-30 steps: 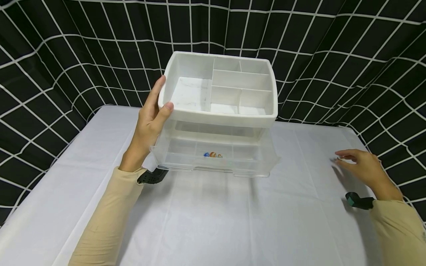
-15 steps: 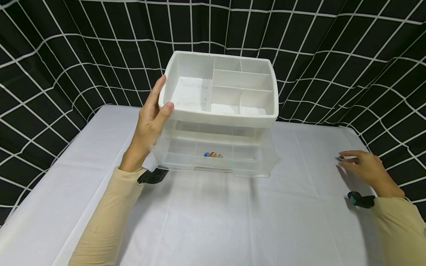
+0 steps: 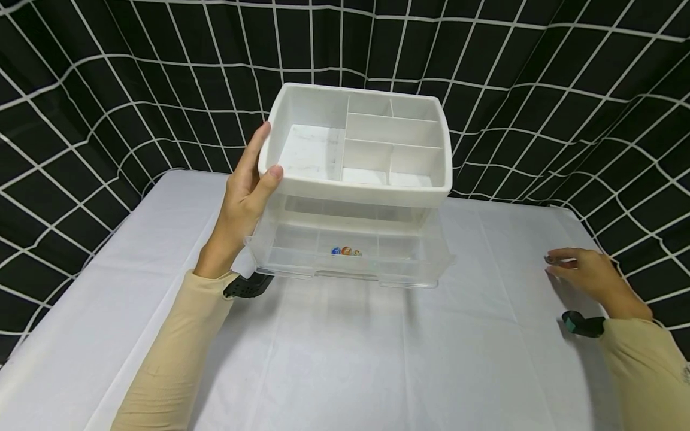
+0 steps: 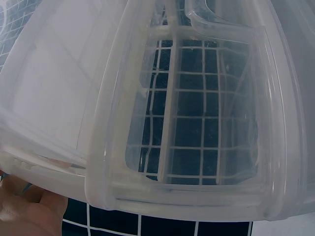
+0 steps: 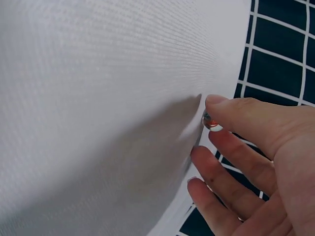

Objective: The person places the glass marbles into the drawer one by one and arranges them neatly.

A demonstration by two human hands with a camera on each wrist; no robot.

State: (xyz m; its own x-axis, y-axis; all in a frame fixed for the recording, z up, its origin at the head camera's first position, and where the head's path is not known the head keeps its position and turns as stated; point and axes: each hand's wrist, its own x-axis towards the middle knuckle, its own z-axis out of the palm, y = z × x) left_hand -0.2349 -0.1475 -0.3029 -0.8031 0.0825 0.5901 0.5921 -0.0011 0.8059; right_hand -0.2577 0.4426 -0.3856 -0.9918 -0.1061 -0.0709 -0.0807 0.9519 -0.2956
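A white desk organizer (image 3: 361,193) with a compartmented top stands at mid-table, its clear drawer (image 3: 399,263) pulled out toward me. Inside the drawer lie a blue marble (image 3: 336,251), an orange marble (image 3: 347,251) and a smaller brownish one. My left hand (image 3: 242,191) grips the organizer's left side, thumb over the front rim. In the left wrist view, part of that hand (image 4: 29,209) shows below the translucent side wall (image 4: 98,191). Far to the right, my right hand (image 3: 587,272) pinches a glass marble (image 5: 211,121) between thumb and forefinger, close over the cloth.
White cloth (image 3: 345,359) covers the table. A black curtain with white grid lines (image 3: 539,120) rises behind and along both sides, near my right hand. The organizer's top tray (image 3: 309,149) is divided into several compartments.
My right hand has shifted slightly at the table's right side, with the marble still pinched. The left hand, organizer and drawer look unchanged.
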